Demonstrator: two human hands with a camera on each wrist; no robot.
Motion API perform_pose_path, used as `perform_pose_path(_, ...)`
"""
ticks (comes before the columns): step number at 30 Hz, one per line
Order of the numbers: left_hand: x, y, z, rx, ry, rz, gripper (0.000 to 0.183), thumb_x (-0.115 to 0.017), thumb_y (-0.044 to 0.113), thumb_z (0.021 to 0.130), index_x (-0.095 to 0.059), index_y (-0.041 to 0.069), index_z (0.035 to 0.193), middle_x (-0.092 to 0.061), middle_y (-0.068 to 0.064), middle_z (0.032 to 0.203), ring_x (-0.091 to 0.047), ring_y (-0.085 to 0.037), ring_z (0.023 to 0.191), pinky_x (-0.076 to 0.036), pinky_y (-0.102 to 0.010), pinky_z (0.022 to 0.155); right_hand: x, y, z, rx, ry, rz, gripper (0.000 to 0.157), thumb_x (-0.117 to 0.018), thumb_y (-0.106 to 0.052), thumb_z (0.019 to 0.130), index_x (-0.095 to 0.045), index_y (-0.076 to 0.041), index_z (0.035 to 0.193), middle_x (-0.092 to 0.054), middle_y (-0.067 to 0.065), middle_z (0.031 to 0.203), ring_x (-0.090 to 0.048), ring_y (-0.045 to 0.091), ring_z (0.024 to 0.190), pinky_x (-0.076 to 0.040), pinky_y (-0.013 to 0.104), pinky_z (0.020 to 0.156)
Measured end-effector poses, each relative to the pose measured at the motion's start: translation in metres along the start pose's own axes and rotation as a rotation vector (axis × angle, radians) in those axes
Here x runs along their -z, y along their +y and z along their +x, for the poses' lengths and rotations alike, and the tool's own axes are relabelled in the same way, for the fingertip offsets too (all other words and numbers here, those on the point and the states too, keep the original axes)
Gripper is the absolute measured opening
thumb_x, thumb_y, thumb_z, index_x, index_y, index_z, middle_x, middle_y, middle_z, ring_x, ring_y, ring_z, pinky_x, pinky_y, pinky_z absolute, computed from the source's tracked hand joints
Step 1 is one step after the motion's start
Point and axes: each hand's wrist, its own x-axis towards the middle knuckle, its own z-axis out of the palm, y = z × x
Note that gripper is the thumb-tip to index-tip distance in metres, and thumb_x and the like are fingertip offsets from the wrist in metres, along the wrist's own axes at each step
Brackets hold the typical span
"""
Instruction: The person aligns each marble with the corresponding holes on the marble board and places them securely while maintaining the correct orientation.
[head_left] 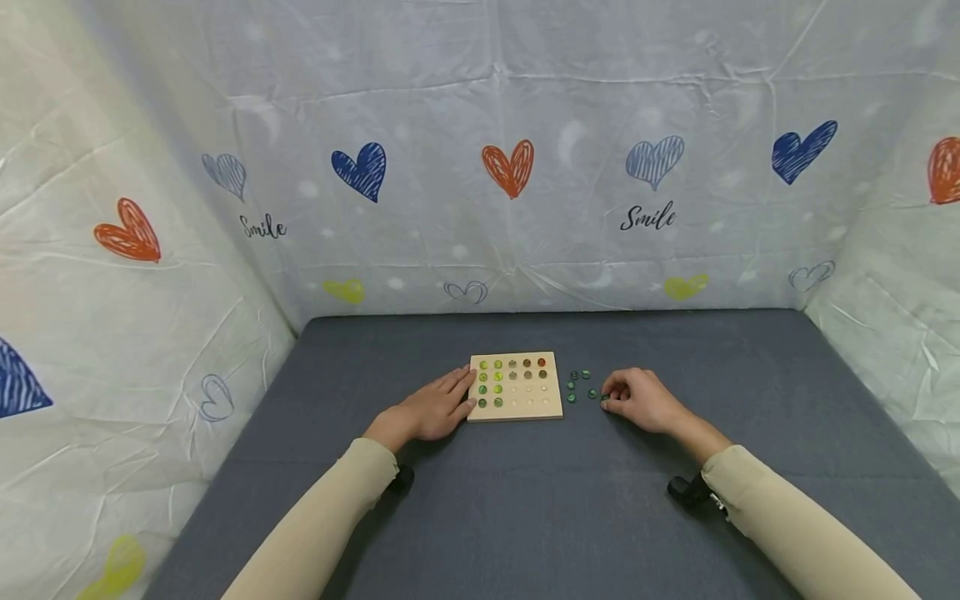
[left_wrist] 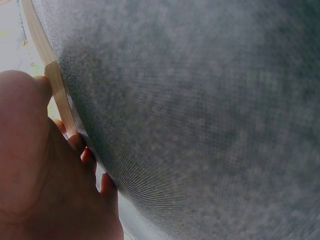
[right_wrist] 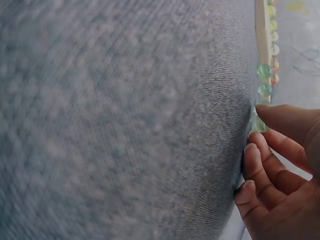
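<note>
Grey cloth tabletop (head_left: 570, 500), heart-print sheets (head_left: 510, 167) around; left hand (head_left: 433, 408) flat against wooden board (head_left: 516, 386), right hand (head_left: 637, 400) pinching green marble (head_left: 604, 397).

Even soft light; wrist views blurred, warped

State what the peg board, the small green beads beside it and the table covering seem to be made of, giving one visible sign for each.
Board: likely unfinished wood, pale, matte. Beads: probably glass, glossy, translucent green. Table covering: grey fabric, fine weave visible in the wrist views.
</note>
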Motion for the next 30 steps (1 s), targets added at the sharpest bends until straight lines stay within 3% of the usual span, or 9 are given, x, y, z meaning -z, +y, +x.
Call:
perform_pose_path(11, 0.001, -0.001, 0.000, -0.001, -0.005, 0.005, 0.065, -0.028, 0.044, 0.113, -0.011, 0.011, 0.166, -0.009, -0.010, 0.172, -0.010, -0.028, 0.158, -0.017, -0.048, 0.127, 0.006, -0.009, -0.001, 0.007, 0.015, 0.012, 0.012, -0.074, -0.009, 0.094, -0.073, -0.002, 0.104, -0.070, 0.004, 0.092, -0.065, 0.017, 0.082, -0.056, 0.038, 0.074)
perform_pose_path(30, 0.002, 0.000, 0.000, -0.012, -0.006, 0.002, 0.065, -0.028, 0.044, 0.113, -0.011, 0.009, 0.166, -0.010, -0.011, 0.172, -0.011, -0.029, 0.158, -0.017, -0.048, 0.127, 0.002, -0.037, 0.004, 0.089, 0.066, 0.025, 0.013, -0.075, -0.006, 0.093, -0.073, -0.001, 0.105, -0.068, 0.000, 0.089, -0.061, 0.012, 0.079, -0.054, 0.033, 0.070)
